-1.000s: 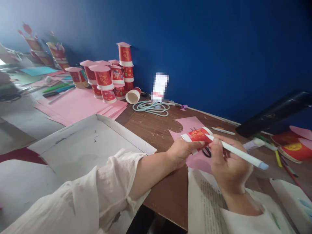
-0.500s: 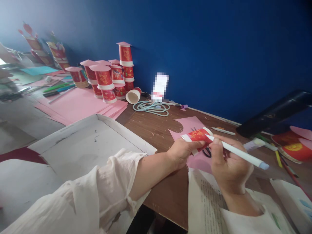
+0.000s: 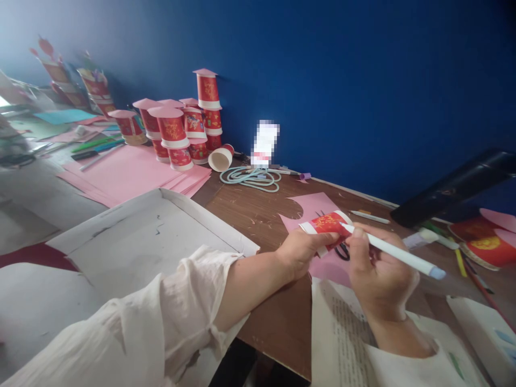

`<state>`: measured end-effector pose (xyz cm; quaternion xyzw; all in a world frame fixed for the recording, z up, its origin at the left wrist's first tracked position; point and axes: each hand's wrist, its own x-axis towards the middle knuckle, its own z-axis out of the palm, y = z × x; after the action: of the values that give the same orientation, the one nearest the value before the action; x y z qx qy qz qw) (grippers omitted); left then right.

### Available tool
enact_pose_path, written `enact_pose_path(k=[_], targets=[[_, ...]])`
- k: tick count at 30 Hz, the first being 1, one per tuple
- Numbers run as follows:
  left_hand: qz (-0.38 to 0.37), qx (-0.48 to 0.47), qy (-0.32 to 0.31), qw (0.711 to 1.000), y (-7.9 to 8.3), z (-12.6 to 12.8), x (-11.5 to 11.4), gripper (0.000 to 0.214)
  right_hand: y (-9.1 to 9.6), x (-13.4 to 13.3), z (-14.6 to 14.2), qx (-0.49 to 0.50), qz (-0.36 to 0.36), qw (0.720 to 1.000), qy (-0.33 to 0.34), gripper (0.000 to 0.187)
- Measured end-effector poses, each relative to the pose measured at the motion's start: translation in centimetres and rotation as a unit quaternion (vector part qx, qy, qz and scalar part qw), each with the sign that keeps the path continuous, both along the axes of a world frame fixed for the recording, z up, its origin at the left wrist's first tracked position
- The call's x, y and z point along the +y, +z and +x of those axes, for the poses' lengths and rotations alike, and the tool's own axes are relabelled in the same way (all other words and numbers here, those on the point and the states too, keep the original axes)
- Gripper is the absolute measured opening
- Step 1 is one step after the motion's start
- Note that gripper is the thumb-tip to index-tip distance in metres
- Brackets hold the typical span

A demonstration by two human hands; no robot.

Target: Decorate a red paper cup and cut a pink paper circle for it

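My left hand [image 3: 300,251] is closed around a red paper cup [image 3: 327,222] with white ends and gold print, held on its side above the table. In my right hand [image 3: 377,269] is a white marker pen [image 3: 399,253], gripped like a writing tool, its tip at the cup's red side near one end. Whether the tip touches the cup I cannot tell. Under the cup lies a cut sheet of pink paper [image 3: 318,202]. Dark scissors [image 3: 342,251] show in part on that sheet, mostly hidden by the cup and my left hand.
Stacked red cups with pink paper tops [image 3: 173,129] stand at the back left, beside a tipped cup [image 3: 221,159]. A white box lid [image 3: 133,247] lies left of my arm. A coiled pale cable [image 3: 250,180], a black cylinder [image 3: 459,185] and a printed page [image 3: 334,333] are nearby.
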<state>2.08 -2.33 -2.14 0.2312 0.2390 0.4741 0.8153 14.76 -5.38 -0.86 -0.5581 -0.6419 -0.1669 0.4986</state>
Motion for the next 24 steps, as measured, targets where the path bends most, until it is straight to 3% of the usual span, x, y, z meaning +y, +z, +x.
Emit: enact_pose_path(k=[15,24], targets=[[0.001,-0.001,-0.007,1.000,-0.54,0.04,0.25,0.025,0.18,-0.07,-0.16,0.015,-0.011,1.000,-0.006,0.024],[-0.017,-0.004,-0.005,1.000,0.12,-0.11,-0.01,0.024,-0.09,-0.08,0.02,0.012,-0.012,1.000,-0.002,0.025]])
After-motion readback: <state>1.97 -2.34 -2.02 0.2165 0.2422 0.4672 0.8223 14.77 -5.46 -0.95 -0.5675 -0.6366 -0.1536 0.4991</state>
